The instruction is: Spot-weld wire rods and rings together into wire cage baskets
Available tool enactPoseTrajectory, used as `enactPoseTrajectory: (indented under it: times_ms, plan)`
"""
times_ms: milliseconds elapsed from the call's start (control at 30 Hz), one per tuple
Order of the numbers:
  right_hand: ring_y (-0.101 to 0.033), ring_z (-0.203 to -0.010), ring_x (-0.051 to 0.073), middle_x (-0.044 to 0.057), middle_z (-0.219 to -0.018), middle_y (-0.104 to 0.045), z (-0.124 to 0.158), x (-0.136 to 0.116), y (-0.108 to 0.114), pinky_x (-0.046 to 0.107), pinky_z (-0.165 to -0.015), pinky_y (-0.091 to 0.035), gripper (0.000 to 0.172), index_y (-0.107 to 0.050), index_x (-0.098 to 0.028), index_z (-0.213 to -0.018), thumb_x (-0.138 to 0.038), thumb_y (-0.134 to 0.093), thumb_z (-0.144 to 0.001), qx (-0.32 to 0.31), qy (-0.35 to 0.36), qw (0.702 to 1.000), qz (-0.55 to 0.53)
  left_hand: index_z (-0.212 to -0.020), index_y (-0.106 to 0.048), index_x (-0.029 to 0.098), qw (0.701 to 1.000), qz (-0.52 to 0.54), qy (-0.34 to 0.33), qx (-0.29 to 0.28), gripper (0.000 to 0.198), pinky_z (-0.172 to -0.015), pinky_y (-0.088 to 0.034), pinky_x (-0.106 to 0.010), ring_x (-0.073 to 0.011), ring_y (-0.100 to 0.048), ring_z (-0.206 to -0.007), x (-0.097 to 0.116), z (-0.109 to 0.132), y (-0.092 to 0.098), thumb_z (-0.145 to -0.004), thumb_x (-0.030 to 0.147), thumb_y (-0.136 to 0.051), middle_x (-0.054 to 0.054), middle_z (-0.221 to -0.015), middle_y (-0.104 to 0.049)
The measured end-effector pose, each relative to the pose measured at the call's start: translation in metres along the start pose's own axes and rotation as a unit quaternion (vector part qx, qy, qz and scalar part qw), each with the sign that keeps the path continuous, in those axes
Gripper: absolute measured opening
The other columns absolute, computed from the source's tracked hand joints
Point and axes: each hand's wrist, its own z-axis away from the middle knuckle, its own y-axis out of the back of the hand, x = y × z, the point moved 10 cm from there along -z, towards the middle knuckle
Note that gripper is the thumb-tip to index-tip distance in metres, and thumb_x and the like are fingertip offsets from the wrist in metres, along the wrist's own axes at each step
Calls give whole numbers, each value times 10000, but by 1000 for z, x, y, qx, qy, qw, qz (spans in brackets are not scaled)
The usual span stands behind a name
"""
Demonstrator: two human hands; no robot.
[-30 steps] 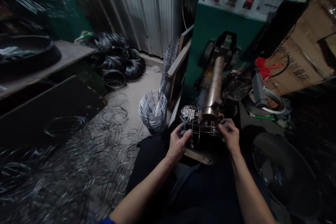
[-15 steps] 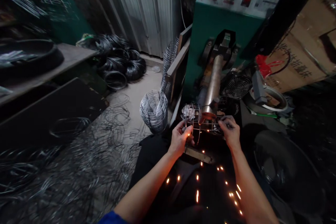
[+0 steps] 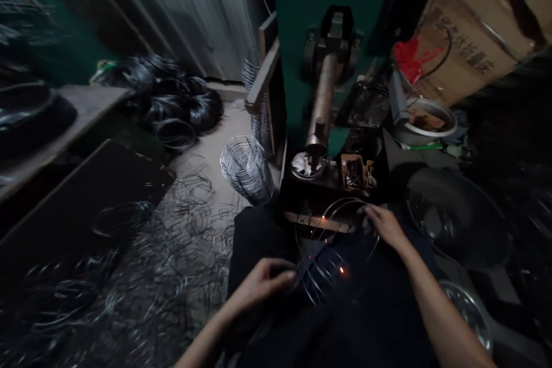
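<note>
A round wire frame (image 3: 318,286), blurred by motion, is tilted above my dark-clothed lap. On its far right side, my right hand (image 3: 383,224) pinches the wire. My left hand (image 3: 268,283) is at the frame's near left, thumb and forefinger apart; whether the fingertips touch the wire is unclear. Beyond the frame, a thick metal welding arm (image 3: 323,104) juts from the green machine (image 3: 297,17). A few orange sparks glow around the wires, and a wooden strip (image 3: 319,222) lies crosswise behind them.
Nested wire baskets (image 3: 246,169) stand left of the machine. Loose wire rings (image 3: 185,207) litter the floor, with black wire coils (image 3: 190,109) by the wall. A small bowl (image 3: 307,167) and a cardboard box (image 3: 351,169) sit below the arm; a dark basin (image 3: 459,215) is at right.
The wire frame has come away from the welding arm and down toward my lap. My left hand has moved down and left, its fingers loosened. Fewer sparks show. The view has shifted.
</note>
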Motion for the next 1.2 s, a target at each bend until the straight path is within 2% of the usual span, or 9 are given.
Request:
enactPoseTrajectory:
  times_ms: [33,100,133,200,300,467,700,1000,1200]
  plan:
    - [-617,-526,178,14,-634,-661,-2,-6,-15,253,-500,-444,488,-706,-196,-856,-639,-510,-917,-44,13,999,28,-804,-788,223,994,-103,-20,-39,328,-684,-553,-374,-267,-692,-720,7,-9,2,-739,541,-743,-60,-747,-757]
    - [-618,-554,180,19,-628,-663,-9,-18,-43,254,-518,-443,490,-702,-196,-750,-619,-518,-915,-105,36,992,62,-1051,-768,217,977,-194,-86,-28,363,-853,-538,-387,-289,-692,-962,29,-39,7,-815,482,-690,-89,-1028,-766]
    - [-619,-559,181,20,-633,-669,-12,-22,-54,256,-522,-443,481,-711,-198,-758,-608,-518,-918,-120,40,990,69,-1145,-736,209,972,-211,-103,-28,418,-887,-530,-378,-287,-683,-1018,36,-56,2,-808,455,-706,-99,-1102,-750]
    - [-631,-565,182,19,-684,-697,-15,-24,-65,261,-534,-459,431,-745,-210,-935,-579,-522,-929,-124,36,990,64,-1178,-715,177,931,-311,-187,-36,386,-865,-538,-356,-257,-701,-953,51,-82,-25,-855,380,-659,-115,-1061,-754]
    - [-674,-627,189,27,-834,-736,-5,-21,-58,277,-587,-503,452,-667,-243,-1248,-539,-489,-956,-69,39,996,46,-1079,-744,165,897,-376,-233,-18,263,-859,-527,-342,-229,-698,-892,48,-103,-55,-905,274,-580,-121,-985,-750]
    - [-702,-767,234,46,-856,-754,14,-20,-34,353,-756,-541,412,-695,-232,-1214,-462,-454,-973,41,64,995,66,-1122,-712,187,867,-431,-250,-10,275,-825,-509,-315,-207,-679,-874,38,-105,-70,-943,237,-510,-113,-987,-719]
    - [-691,-1035,292,71,-1154,-726,-12,-63,-39,415,-916,-517,320,-729,-261,-1162,-357,-493,-968,58,149,980,121,-1001,-702,203,828,-496,-260,9,254,-768,-483,-298,-203,-664,-832,77,-111,-61,-972,245,-452,-96,-936,-692]
    - [-706,-833,289,67,-972,-753,-44,-130,-42,360,-747,-501,294,-702,-295,-1206,-319,-527,-971,51,161,940,298,-941,-677,155,806,-515,-289,47,254,-728,-448,-289,-203,-649,-772,137,-104,-29,-971,223,-435,-106,-851,-687]
    - [-703,-846,252,64,-951,-754,-48,-164,-42,300,-727,-490,293,-685,-275,-1206,-317,-479,-1002,30,152,914,376,-891,-673,165,798,-513,-309,61,218,-707,-431,-271,-188,-644,-748,164,-97,-19,-959,242,-481,-80,-832,-694]
